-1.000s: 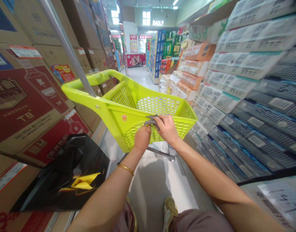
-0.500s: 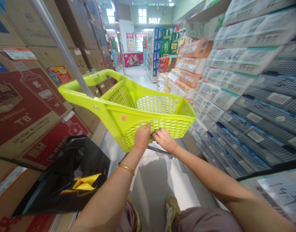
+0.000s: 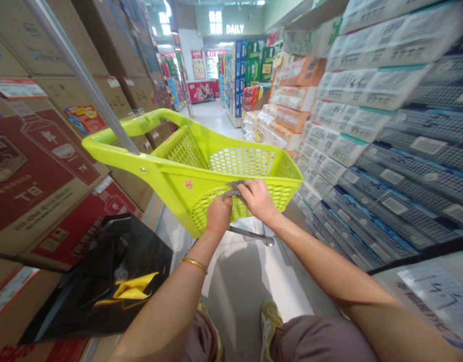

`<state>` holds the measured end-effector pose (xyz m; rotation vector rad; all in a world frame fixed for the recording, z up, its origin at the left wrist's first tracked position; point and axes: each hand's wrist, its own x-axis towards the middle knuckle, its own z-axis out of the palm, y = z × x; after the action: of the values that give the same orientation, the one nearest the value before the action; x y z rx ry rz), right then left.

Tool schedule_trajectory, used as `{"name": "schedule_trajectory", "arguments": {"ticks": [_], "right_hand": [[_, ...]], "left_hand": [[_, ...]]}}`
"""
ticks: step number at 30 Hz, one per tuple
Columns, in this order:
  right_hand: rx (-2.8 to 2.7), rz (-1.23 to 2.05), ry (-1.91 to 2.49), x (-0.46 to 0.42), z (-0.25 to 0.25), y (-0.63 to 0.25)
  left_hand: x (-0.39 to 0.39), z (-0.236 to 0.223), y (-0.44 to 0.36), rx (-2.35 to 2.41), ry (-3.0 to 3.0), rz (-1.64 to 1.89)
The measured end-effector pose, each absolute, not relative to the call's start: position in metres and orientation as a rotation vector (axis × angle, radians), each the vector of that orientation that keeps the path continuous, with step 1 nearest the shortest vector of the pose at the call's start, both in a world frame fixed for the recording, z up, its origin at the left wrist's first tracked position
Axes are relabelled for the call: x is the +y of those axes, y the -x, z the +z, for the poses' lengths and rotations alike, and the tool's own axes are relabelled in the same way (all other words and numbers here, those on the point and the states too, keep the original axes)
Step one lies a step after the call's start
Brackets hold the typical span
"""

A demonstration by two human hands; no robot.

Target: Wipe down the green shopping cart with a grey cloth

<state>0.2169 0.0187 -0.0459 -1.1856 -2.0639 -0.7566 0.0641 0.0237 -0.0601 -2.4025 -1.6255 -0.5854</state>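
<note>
A crumpled grey cloth is gripped between my two hands, in front of the side of a lime-green shopping cart. My left hand, with a gold bangle at its wrist, is closed on the cloth's left end. My right hand pinches the other end, a little higher and to the right. Both hands are close to the perforated side panel; I cannot tell whether they touch it. Part of the cloth is hidden by my fingers.
Cartons are stacked along the left, with a black bag and a yellow piece on them. Packaged goods form a tall stack on the right. A tiled aisle floor runs ahead past shelves. A metal pole rises by the cart handle.
My right hand has moved up along the cart's side, lifting its end of the cloth, so more grey cloth shows. My left hand stays closed nearby. The view has shifted slightly.
</note>
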Motion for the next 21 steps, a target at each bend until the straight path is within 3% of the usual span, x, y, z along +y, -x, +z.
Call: {"name": "schedule_trajectory", "arguments": {"ticks": [12,21], "right_hand": [[-2.418,-0.735,1.147,0.003,-0.109,-0.217],[-2.058,-0.761,1.159,0.022,-0.037,-0.218]], "left_hand": [[0.026,-0.064,-0.063,-1.581,2.359,-0.564],[0.026,-0.062,-0.065,-1.61,2.373,-0.599]]}}
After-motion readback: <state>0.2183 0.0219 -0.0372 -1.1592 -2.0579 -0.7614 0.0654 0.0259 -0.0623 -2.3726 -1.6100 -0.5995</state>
